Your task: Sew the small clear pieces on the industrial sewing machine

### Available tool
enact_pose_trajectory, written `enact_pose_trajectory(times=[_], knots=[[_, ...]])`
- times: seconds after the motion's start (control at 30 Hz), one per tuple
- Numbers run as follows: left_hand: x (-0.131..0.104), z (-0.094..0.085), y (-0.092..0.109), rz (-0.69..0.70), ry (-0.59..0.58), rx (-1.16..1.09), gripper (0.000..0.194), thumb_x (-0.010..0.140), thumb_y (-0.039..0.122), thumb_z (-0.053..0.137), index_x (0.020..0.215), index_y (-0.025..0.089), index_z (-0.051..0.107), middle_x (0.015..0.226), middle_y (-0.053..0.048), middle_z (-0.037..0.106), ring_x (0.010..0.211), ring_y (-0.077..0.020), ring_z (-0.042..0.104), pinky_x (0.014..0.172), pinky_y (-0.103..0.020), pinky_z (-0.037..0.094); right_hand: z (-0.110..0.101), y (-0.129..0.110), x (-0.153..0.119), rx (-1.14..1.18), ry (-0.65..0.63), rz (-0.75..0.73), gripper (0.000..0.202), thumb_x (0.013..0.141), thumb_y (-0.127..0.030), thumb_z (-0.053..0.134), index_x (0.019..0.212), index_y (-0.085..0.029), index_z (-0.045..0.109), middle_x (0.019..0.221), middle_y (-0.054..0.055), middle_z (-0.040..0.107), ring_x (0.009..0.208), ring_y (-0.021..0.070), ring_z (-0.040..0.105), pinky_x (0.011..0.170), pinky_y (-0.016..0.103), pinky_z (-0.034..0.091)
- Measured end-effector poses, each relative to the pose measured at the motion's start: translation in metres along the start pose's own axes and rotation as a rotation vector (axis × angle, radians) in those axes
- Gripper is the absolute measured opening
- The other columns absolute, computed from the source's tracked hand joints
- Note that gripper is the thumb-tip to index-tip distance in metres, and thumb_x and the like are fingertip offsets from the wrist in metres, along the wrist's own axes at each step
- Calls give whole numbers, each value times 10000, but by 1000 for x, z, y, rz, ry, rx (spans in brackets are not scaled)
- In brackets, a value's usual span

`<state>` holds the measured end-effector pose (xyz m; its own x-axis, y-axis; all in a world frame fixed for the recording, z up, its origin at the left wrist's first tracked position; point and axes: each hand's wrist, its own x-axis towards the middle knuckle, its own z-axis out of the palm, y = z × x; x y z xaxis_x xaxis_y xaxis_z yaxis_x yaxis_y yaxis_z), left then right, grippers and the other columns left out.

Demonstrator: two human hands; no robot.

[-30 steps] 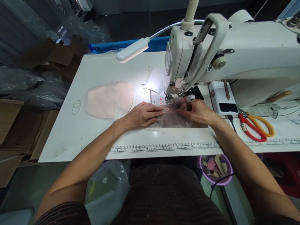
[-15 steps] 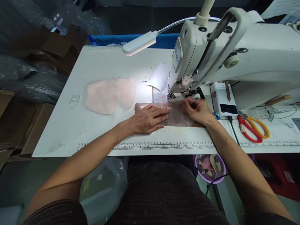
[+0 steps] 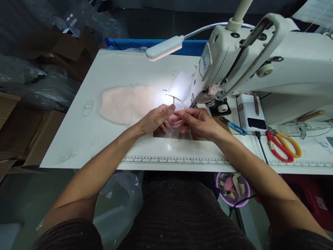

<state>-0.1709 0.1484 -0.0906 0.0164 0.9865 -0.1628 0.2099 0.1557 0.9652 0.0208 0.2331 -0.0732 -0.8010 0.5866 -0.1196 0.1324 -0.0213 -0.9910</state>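
Your left hand (image 3: pixel 157 119) and right hand (image 3: pixel 199 122) grip a clear plastic sheet (image 3: pixel 172 133) over the white tabletop (image 3: pixel 78 142), white metal sewing machine (image 3: pixel 221 52) at two o'clock.

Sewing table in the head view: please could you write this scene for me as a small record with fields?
left hand: at the clear film, grip partly hidden
right hand: at the same film, fingers close to the left hand
machine: white sewing machine, beside the hands
light: lamp shining near the needle area
table, left: pale pink material
table, right: blue tool, white device
front edge: printed ruler
below: purple basket holding scraps
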Motion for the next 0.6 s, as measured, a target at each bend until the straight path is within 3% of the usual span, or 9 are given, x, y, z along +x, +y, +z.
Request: enact_pose_trajectory(times=[0.1, 0.17, 0.23, 0.4, 0.5, 0.57, 0.6], knots=[[-3, -2, -2, -15, 46, 121, 635, 815, 462, 759, 1302, 170, 475, 866, -41, 701, 609, -151, 669, 536, -279, 526, -19, 13, -7, -157, 120, -67, 425, 899, -579, 635, 1014, -177, 706, 955, 83, 740, 788, 185, 708, 683, 316, 594], [-5, -6, -1, -14, 74, 173, 596, 802, 308, 764, 1303, 159, 477, 842, -29, 697, 572, -130, 640, 542, -277, 514, -36, 25, -16, -392, 223, -114, 354, 956, -485, 579, 1086, -177, 697, 923, 75, 744, 804, 201, 713, 750, 360, 592], [-6, -13, 1, 5, 82, 216, 515, 815, 245, 722, 1276, 155, 510, 831, -30, 701, 581, -121, 626, 579, -283, 515, -47, 34, -24, -592, 242, -181, 292, 977, -385, 541, 1115, -181, 699, 917, 71, 744, 831, 221, 714, 788, 390, 582], [-5, -31, 4, 41, 68, 405, 453, 833, 293, 703, 1251, 168, 582, 881, -50, 701, 693, -134, 622, 648, -287, 500, -46, 34, -29, -860, 140, -436, 291, 976, -252, 492, 1168, -179, 698, 1016, 98, 708, 888, 232, 678, 801, 388, 558], [-5, -29, 7, 100, 189, 523, 433, 841, 302, 690, 1247, 181, 602, 1002, -62, 684, 722, -126, 602, 662, -284, 499, -39, 35, -26, -973, 41, -553, 334, 984, -225, 461, 1237, -180, 674, 1031, 120, 663, 918, 236, 641, 807, 391, 546], [-5, -23, 11, 213, 278, 626, 360, 829, 302, 698, 1168, 192, 649, 1060, -58, 657, 750, -124, 593, 677, -283, 501, -36, 39, -26, -1067, -12, -605, 356, 978, -216, 465, 1273, -192, 662, 1060, 136, 626, 949, 252, 606, 813, 407, 537], [-5, -20, 13, 283, 259, 651, 304, 825, 311, 704, 1104, 194, 675, 1052, -52, 650, 753, -124, 590, 676, -279, 500, -35, 41, -26, -1118, -21, -616, 360, 973, -210, 470, 1278, -190, 661, 1067, 145, 609, 958, 262, 589, 817, 416, 532]])
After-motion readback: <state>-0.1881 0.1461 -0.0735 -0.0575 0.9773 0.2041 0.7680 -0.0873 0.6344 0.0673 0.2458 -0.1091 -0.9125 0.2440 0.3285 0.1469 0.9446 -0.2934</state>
